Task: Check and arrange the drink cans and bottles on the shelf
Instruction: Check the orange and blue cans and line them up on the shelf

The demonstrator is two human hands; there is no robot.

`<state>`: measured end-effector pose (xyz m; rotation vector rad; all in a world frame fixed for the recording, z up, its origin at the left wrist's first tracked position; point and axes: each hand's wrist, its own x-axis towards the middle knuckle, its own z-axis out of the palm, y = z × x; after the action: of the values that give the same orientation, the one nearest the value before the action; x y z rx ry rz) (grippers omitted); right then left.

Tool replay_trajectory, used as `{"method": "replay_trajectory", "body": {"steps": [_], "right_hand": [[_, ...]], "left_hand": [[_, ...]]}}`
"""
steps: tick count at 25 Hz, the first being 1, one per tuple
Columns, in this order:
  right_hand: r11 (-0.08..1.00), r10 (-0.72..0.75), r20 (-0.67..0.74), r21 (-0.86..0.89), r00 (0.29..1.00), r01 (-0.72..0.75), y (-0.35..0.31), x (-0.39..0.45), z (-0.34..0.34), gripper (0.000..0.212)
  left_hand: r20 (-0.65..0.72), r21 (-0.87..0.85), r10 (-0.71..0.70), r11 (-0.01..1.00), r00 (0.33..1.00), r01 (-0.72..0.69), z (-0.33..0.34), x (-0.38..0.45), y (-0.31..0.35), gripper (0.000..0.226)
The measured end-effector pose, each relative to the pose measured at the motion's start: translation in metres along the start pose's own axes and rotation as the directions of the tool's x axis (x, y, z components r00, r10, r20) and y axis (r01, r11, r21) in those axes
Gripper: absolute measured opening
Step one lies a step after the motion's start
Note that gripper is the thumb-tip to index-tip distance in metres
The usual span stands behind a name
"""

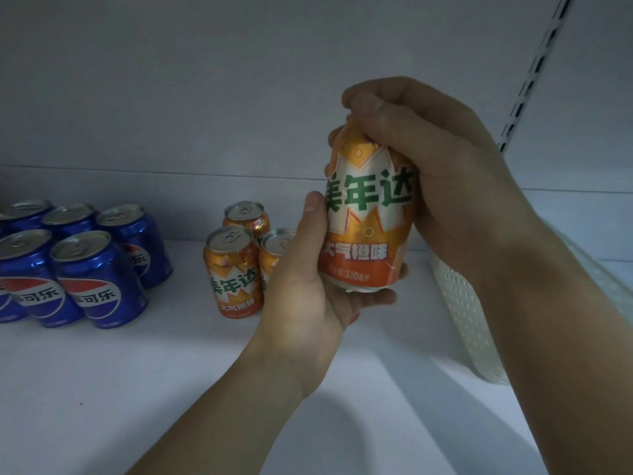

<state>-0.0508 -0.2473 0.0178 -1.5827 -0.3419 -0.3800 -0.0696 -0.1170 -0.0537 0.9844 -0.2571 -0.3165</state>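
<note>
We take this for a shop: a white shelf [102,371] on a slotted upright [534,73] carries blue cans [99,279] and orange cans [234,272] grouped by brand.

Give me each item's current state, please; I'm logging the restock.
Held orange can: upright, off the shelf, gripped by both hands.
Left hand: curled round its base.
Right hand: curled over its top.
Orange cans on shelf: upright, sealed.
Blue cans: upright, sealed, grouped.
White basket: contents hidden.

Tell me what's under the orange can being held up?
The left hand cups the held orange can from below, fingers under its base. The right hand covers its top, so the lid can't be seen.
</note>
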Motion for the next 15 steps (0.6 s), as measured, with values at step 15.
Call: {"method": "replay_trajectory", "body": {"steps": [15], "right_hand": [[0.982, 0.057, 0.087, 0.175, 0.995, -0.072, -0.0030, -0.0064, 0.0063, 0.032]], "left_hand": [[0.061, -0.088, -0.053, 0.994, 0.997, 0.058, -0.0061, -0.0026, 0.0016, 0.070]]}}
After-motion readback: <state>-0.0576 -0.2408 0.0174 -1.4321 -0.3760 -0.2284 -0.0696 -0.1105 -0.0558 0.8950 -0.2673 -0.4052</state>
